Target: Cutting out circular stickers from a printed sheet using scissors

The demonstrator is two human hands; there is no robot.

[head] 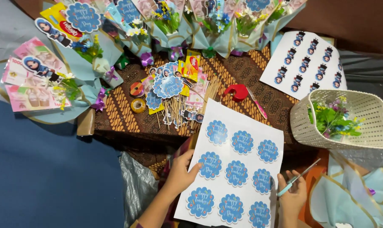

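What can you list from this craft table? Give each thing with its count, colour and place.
Sticker sheet: one, white with nine blue scalloped badges, front centre, held.
Figure sheet: one, white with rows of small dark-blue figures, back right.
Basket: one, cream, right, holding small artificial flowers.
Bouquets: a row, pale blue wrap, along the back and left; count unclear.
Skewers with toppers: a pile, blue and yellow, centre.
Tape dispenser: one, red, centre.
Tape roll: one, tan, left of centre.
Batik cloth: one, brown, covering the table.
Scissors: one pair, pale blue handles, front right.
Left hand: holds the sheet's left edge.
Right hand: holds the scissors.
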